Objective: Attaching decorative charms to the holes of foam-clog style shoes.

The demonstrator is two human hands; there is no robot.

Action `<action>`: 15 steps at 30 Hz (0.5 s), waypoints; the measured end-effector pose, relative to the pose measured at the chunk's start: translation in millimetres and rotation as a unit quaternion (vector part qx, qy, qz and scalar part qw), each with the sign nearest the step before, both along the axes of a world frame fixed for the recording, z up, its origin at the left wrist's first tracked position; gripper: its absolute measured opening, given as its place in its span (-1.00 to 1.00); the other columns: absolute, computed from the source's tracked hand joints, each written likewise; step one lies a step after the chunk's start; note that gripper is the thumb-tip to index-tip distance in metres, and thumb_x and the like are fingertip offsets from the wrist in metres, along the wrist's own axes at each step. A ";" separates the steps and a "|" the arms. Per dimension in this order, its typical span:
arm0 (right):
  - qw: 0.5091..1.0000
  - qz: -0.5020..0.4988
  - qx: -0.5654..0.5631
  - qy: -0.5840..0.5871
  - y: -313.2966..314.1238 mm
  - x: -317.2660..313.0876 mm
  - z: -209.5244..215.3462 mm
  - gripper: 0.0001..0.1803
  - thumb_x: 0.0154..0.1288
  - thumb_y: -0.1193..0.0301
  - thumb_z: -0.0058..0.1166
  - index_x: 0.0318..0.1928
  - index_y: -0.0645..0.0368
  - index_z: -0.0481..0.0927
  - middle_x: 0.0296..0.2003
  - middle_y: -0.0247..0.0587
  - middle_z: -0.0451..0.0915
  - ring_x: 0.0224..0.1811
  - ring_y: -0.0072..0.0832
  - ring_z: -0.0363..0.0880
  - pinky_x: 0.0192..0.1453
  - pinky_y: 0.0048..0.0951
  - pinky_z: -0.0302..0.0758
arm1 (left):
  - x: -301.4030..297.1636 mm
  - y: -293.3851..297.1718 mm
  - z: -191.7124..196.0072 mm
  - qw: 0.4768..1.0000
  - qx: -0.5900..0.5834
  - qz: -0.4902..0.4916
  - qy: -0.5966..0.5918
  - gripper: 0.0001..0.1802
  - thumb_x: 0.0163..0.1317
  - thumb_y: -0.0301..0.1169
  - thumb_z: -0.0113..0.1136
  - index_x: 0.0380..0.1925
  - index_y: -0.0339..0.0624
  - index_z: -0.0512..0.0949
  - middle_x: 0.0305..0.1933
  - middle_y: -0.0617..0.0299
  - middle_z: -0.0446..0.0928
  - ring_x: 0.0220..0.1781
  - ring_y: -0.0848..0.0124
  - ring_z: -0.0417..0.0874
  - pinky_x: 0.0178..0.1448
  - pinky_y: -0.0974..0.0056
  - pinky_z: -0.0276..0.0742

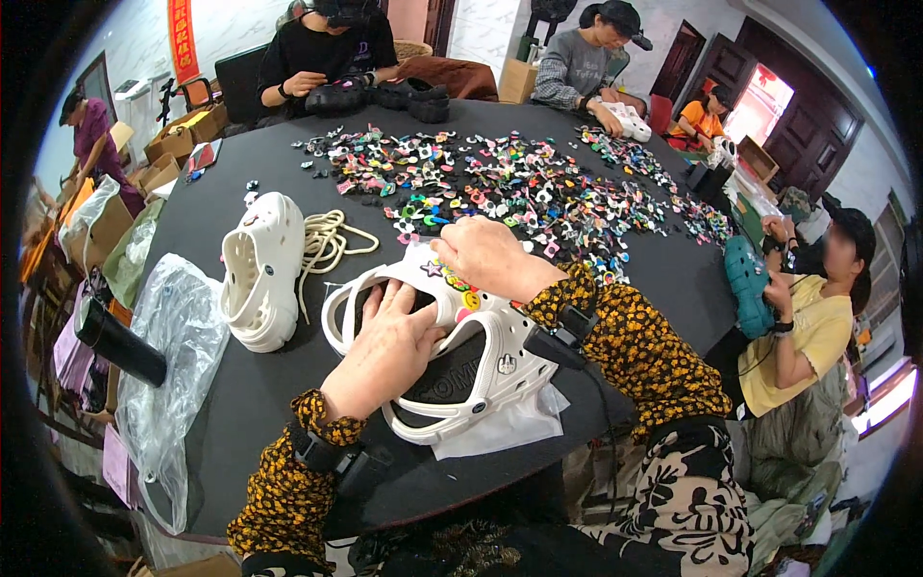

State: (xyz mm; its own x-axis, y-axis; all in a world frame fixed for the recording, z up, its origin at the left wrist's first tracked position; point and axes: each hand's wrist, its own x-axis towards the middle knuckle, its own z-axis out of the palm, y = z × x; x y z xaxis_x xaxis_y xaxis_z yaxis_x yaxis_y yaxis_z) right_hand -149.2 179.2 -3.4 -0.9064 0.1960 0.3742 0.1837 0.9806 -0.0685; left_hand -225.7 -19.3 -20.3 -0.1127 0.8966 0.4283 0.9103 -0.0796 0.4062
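Note:
Two white clogs lie side by side before me with dark insoles. My left hand [385, 346] reaches into the opening of the left white clog [336, 313], its fingertips hidden under the upper. Over the toe end, my right hand [495, 258] is curled, and whatever its fingers pinch is hidden. Colourful shoe charms [466, 296], among them a star and a yellow smiley, dot the upper between my hands. The right white clog [505, 370] has a silver-white charm near its strap rivet and rests partly on a white plastic bag [514, 428].
Another white clog [264, 269] stands at left beside a coil of cream cord [332, 240]. Clear plastic [178, 356] and a black cylinder [120, 341] lie at the table's left edge. Loose charms [538, 188] cover the far middle. Co-workers handle clogs around the table.

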 end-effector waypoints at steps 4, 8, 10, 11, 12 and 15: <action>0.999 0.016 -0.005 0.042 -0.2 2.4 -2.6 -0.64 0.34 0.21 -0.06 -0.48 0.22 0.53 -0.50 0.00 0.55 -0.34 -0.09 0.58 -0.24 -0.11 0.50 | -2.2 0.8 -1.3 0.999 -0.017 -0.014 -0.025 -0.77 0.14 -0.38 0.20 -0.21 -0.22 0.58 0.14 -0.21 0.35 0.34 -0.12 0.23 0.36 -0.17 0.12; 0.999 0.032 -0.005 0.036 1.4 3.6 -4.1 -0.64 0.34 0.22 -0.06 -0.51 0.21 0.50 -0.54 -0.04 0.54 -0.43 -0.08 0.57 -0.32 -0.12 0.49 | -3.5 1.8 -2.5 0.999 -0.011 -0.019 -0.028 -0.77 0.13 -0.38 0.21 -0.23 -0.25 0.57 0.10 -0.20 0.36 0.32 -0.10 0.24 0.37 -0.17 0.11; 0.999 0.041 -0.001 0.035 2.2 3.5 -4.8 -0.64 0.34 0.22 -0.06 -0.52 0.20 0.49 -0.56 -0.06 0.54 -0.46 -0.07 0.56 -0.35 -0.12 0.49 | -3.2 2.3 -3.0 1.000 -0.004 -0.019 -0.022 -0.77 0.13 -0.38 0.21 -0.25 -0.27 0.57 0.08 -0.20 0.37 0.30 -0.11 0.26 0.37 -0.17 0.10; 0.998 0.047 0.008 0.031 2.5 3.6 -5.1 -0.64 0.34 0.22 -0.05 -0.52 0.20 0.49 -0.57 -0.07 0.53 -0.48 -0.09 0.56 -0.38 -0.14 0.49 | -2.9 2.5 -3.1 0.999 -0.010 -0.017 -0.030 -0.77 0.13 -0.38 0.21 -0.25 -0.27 0.57 0.08 -0.20 0.37 0.30 -0.11 0.26 0.37 -0.17 0.10; 0.998 0.053 0.018 0.031 2.7 3.7 -5.6 -0.65 0.33 0.23 -0.04 -0.53 0.20 0.49 -0.58 -0.09 0.53 -0.50 -0.12 0.57 -0.40 -0.15 0.49 | -2.7 2.8 -3.2 1.000 -0.010 -0.015 -0.024 -0.77 0.13 -0.38 0.21 -0.25 -0.27 0.56 0.08 -0.19 0.37 0.30 -0.10 0.27 0.37 -0.17 0.11; 0.997 0.058 0.045 0.038 1.9 5.0 -7.2 -0.67 0.30 0.25 0.02 -0.55 0.19 0.49 -0.59 -0.10 0.52 -0.49 -0.16 0.58 -0.41 -0.19 0.50 | -1.5 3.3 -2.6 0.999 -0.009 -0.012 -0.030 -0.80 0.17 -0.39 0.18 -0.27 -0.29 0.53 0.07 -0.14 0.38 0.27 -0.08 0.29 0.39 -0.17 0.10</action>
